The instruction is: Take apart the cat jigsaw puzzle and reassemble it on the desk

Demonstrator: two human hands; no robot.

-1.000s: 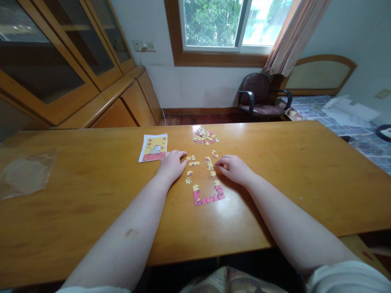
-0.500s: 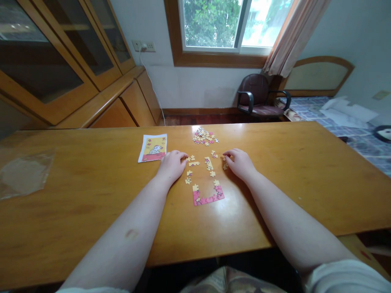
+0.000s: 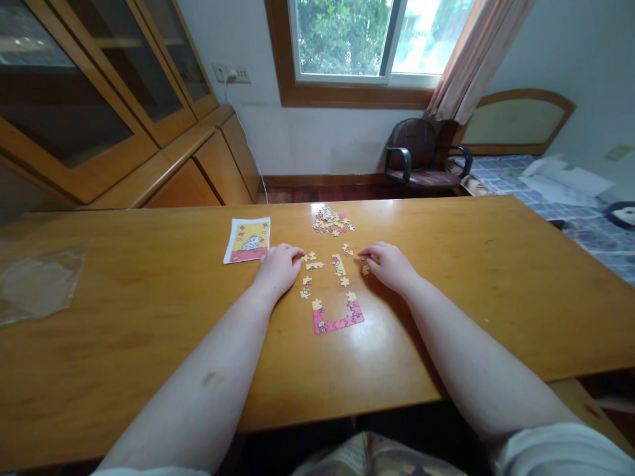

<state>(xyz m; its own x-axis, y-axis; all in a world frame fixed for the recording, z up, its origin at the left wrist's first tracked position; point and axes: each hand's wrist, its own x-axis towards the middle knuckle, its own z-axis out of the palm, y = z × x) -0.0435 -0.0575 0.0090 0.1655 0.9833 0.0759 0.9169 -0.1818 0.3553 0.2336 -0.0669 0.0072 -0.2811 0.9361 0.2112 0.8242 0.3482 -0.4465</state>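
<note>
My left hand [image 3: 278, 270] rests on the wooden table [image 3: 149, 344], just right of a small picture card [image 3: 247, 240] of the puzzle. Its fingertips lie close to a yellow jigsaw piece [image 3: 310, 256] and hold nothing I can see. My right hand [image 3: 389, 266] rests right of centre, with a loose yellow piece [image 3: 366, 270] just below its fingertips. Between my hands lies a pink-and-yellow partial puzzle border [image 3: 337, 322], open at the top, with separate pieces [image 3: 339, 267] above it. A heap of loose pieces [image 3: 330, 221] sits further forward.
A crumpled transparent plastic bag [image 3: 40, 285] lies at the table's left end. A glass-fronted wooden cabinet [image 3: 99, 99] stands back left. Beyond the far edge are a dark office chair [image 3: 414, 155] and, to the right, a bed [image 3: 555, 185].
Over the last second my right hand has moved right and back from the central pieces, uncovering the yellow piece below its fingers. My left hand and the puzzle border have stayed in place.
</note>
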